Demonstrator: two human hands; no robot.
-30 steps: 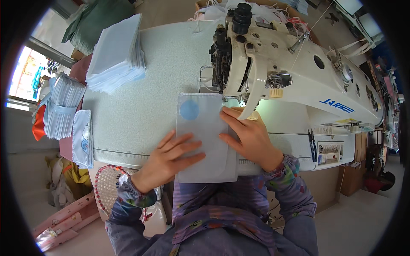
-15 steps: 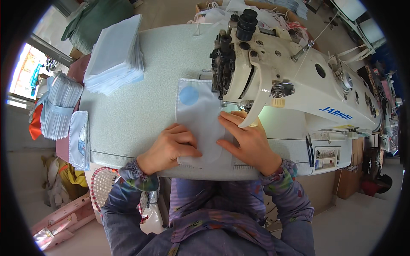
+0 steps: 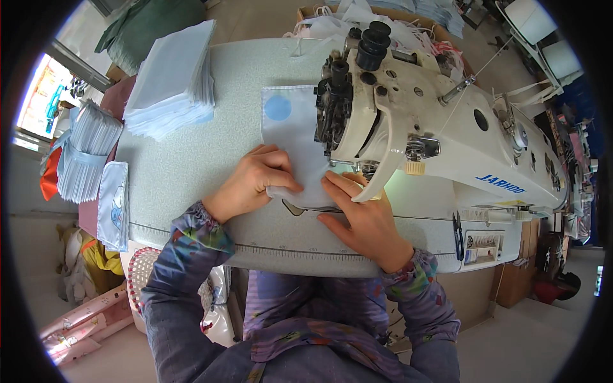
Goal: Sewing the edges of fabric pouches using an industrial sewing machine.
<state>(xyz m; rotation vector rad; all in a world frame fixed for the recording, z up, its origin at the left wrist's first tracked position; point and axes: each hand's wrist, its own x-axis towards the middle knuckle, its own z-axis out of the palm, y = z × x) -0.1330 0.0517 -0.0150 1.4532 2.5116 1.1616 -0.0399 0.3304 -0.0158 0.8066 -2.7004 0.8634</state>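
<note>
A pale blue-white fabric piece [image 3: 292,134] with a blue dot in its far left corner lies on the sewing table, its right side running under the head of a white sewing machine [image 3: 399,89]. At its near left corner, my left hand [image 3: 254,175] is closed, pinching the edge between thumb and fingers. My right hand [image 3: 365,223] rests with fingers stretched out, the fingertips on the fabric's right edge just in front of the presser area. The machine's curved guard covers part of those fingers, and the needle itself is hidden.
A tall stack of white-blue fabric pieces [image 3: 169,76] stands far left, beside a tied bundle [image 3: 89,150]. A printed piece [image 3: 113,207] hangs over the left table edge. Black thread snips [image 3: 458,236] and a small parts tray [image 3: 483,247] sit at the right.
The fabric piece has slid away from me under the machine, baring the ruler on the table's near edge. My left hand has moved forward with it; my right hand stays near the presser area.
</note>
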